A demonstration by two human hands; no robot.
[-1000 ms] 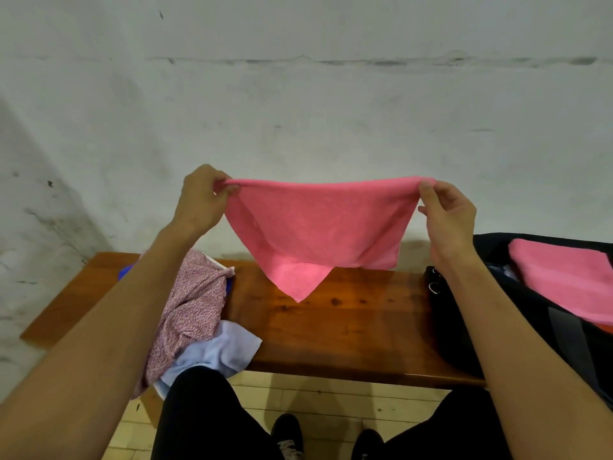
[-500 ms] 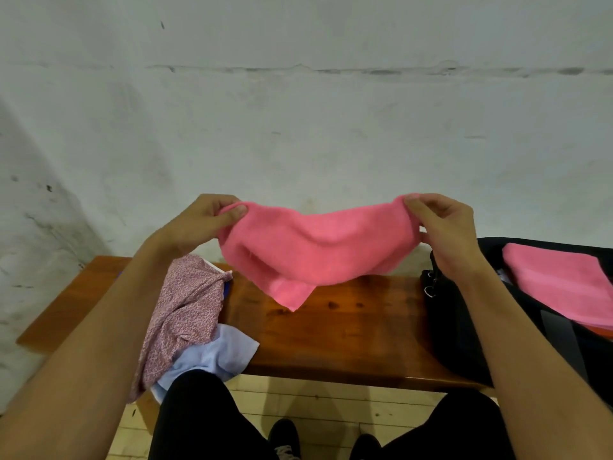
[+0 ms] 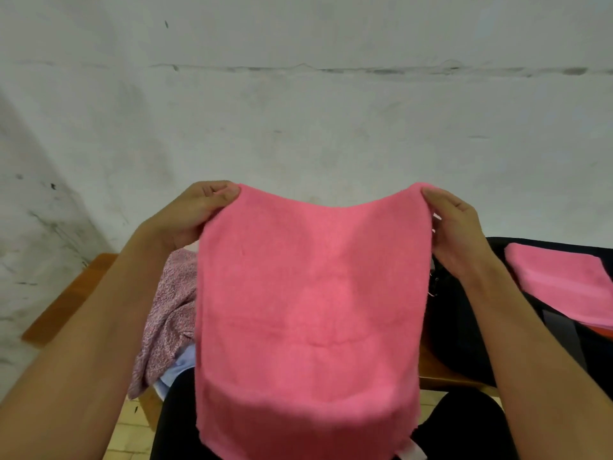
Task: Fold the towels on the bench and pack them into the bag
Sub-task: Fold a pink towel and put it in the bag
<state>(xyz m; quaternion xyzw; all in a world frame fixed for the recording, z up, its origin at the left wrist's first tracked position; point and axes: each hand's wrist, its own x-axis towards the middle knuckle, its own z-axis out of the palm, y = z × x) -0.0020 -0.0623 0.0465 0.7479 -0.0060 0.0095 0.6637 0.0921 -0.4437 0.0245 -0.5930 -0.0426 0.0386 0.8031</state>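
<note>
A pink towel (image 3: 308, 310) hangs spread out in front of me, covering most of the wooden bench (image 3: 69, 297). My left hand (image 3: 195, 214) pinches its upper left corner and my right hand (image 3: 457, 227) pinches its upper right corner. The towel's lower edge drapes over my lap. At the right stands a black bag (image 3: 464, 327), open, with a folded pink towel (image 3: 564, 280) lying in it. A crumpled floral-patterned cloth (image 3: 169, 313) and a pale blue cloth (image 3: 177, 370) lie on the bench at the left, partly hidden by the held towel.
A stained white wall (image 3: 298, 111) rises right behind the bench. My black-trousered legs (image 3: 179, 423) sit below the towel, over a pale wooden floor (image 3: 132, 433). The bench's left end sticks out past my left forearm.
The towel, held bunched in a folded triangle before, has opened out into a full sheet hanging toward me. Both hands stayed on its top corners, slightly lower and closer.
</note>
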